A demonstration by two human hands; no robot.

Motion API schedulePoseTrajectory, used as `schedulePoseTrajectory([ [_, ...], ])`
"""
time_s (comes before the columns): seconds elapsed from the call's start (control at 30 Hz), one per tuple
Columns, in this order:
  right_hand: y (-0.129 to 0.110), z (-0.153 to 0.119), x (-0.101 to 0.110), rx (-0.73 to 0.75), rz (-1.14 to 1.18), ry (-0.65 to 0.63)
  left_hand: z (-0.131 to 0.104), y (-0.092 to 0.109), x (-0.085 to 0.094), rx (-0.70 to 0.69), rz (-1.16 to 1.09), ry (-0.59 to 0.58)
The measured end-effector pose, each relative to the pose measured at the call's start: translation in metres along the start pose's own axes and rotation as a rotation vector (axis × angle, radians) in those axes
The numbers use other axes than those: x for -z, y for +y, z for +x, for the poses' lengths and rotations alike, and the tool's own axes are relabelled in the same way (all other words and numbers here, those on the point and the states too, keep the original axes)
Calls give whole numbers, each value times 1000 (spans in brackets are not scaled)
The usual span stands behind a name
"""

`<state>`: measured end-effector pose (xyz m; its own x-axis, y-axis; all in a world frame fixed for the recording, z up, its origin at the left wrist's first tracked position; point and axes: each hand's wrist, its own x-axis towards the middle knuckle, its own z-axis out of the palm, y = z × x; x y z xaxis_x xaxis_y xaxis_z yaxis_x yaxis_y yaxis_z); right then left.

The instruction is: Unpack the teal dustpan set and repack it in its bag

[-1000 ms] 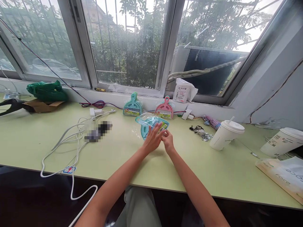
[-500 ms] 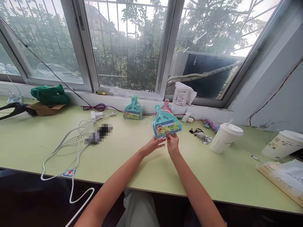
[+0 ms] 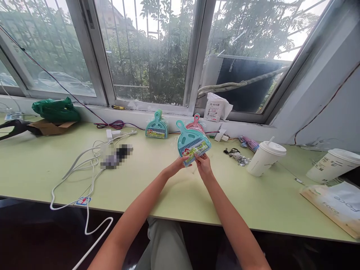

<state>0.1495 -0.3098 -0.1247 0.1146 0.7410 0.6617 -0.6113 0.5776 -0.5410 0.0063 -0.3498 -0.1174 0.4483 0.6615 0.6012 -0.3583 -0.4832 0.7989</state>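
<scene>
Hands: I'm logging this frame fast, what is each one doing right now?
Left hand: closed on the lower edge of the blue dustpan set, held off the table.
Right hand: closed on the same set's lower edge.

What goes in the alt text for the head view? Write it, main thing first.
Both hands, left and right, hold a wrapped teal dustpan set upright above a green table. Two more sets, teal and pink, lean by the window, with cables left and cups right.
</scene>
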Motion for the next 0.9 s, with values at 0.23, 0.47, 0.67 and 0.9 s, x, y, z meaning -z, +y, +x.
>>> schedulePoseTrajectory([
  [0.23,3,-7,-6,4,-28,-3,4,-6,1,-153,61,290],
  [0.47,8,-2,-5,-8,2,6,7,-10,4,-128,89,351],
  [0.67,0,14,17,-177,-332,-59,9,-9,24,-116,99,418],
  [0.9,-17,14,36,648,-1260,-322,4,2,68,42,-140,452],
])
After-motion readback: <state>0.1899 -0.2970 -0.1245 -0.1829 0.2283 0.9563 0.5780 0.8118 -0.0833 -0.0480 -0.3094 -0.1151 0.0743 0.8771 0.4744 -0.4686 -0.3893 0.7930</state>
